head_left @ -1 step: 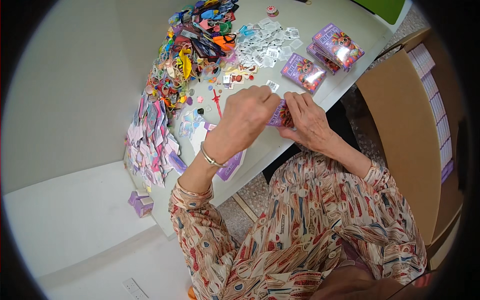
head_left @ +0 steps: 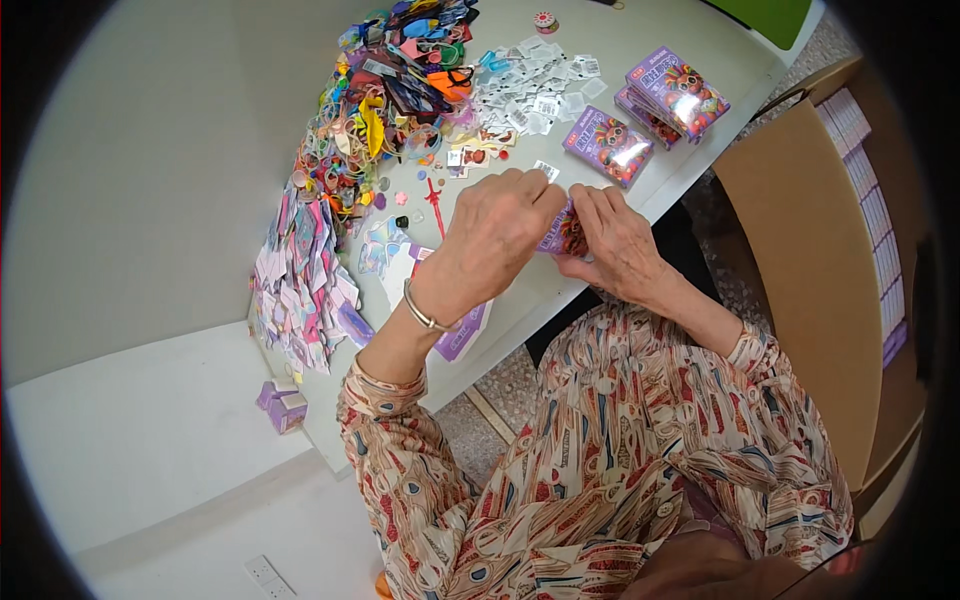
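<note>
Over the near edge of the table, both my hands are closed on a small purple box with a colourful character printed on it. My left hand has its fingers curled at the box's left end, and the fingertips are hidden behind the knuckles. At the other end, my right hand grips with its thumb below and fingers above. Under my left wrist lies an opened purple and white carton, partly covered by the arm. A red toy sword is just left of that hand.
Several similar purple boxes sit at the right. Small white packets lie at the back. A heap of colourful trinkets and pink-purple packets line the wall side. A large cardboard carton stands beside the table.
My left hand and wrist have shifted very slightly to the right. Nothing else visibly differs.
</note>
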Tool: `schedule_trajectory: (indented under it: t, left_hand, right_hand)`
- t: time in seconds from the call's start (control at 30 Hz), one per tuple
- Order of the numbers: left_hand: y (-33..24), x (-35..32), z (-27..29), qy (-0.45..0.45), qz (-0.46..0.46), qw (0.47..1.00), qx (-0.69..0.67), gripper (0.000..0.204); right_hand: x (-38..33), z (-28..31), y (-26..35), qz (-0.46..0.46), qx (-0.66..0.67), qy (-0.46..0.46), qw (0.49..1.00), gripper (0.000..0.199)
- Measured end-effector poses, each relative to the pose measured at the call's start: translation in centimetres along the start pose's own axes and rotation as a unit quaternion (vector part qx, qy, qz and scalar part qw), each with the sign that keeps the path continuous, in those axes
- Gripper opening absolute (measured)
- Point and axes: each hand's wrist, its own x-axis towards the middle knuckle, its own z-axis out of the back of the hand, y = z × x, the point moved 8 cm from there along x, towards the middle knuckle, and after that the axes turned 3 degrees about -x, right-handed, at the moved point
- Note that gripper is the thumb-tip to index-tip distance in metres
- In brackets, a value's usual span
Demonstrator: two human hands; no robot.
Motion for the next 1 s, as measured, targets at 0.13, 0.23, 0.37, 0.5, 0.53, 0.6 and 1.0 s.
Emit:
schedule_trajectory:
  t: [0.13, 0.23, 0.37, 0.5, 0.53, 0.6, 1.0]
  left_hand:
    - [1.1, -0.1, 2.0, -0.174, -0.003, 0.977, -0.123, 0.014]
    - [4.9, -2.1, 0.8, -0.162, 0.168, 0.932, -0.278, 0.021]
    - [6.2, -5.2, -0.1, -0.197, 0.261, 0.88, -0.345, 0.013]
    - [6.3, -6.9, -0.3, -0.202, 0.281, 0.869, -0.354, 0.012]
    - [6.2, -7.1, -0.1, -0.197, 0.28, 0.877, -0.337, 0.011]
    - [7.3, -8.5, 0.4, -0.196, 0.287, 0.885, -0.31, 0.01]
    - [17.1, -13.2, -10.1, 0.047, 0.393, 0.916, -0.067, 0.024]
  right_hand:
    - [0.0, -0.1, -1.0, -0.031, 0.02, 0.003, 0.999, 0.076]
    - [-0.4, -0.1, -2.0, -0.045, 0.015, -0.018, 0.999, 0.076]
    - [-0.4, 0.1, -1.9, -0.043, 0.019, -0.017, 0.999, 0.076]
    - [-0.2, -0.1, -2.1, -0.055, 0.031, -0.01, 0.998, 0.077]
    - [-0.3, 0.0, -2.1, -0.047, 0.022, -0.019, 0.998, 0.077]
    - [-0.2, 0.2, -1.6, -0.029, 0.021, -0.028, 0.999, 0.078]
    - [0.4, -1.2, -1.1, -0.033, 0.061, -0.044, 0.997, 0.076]
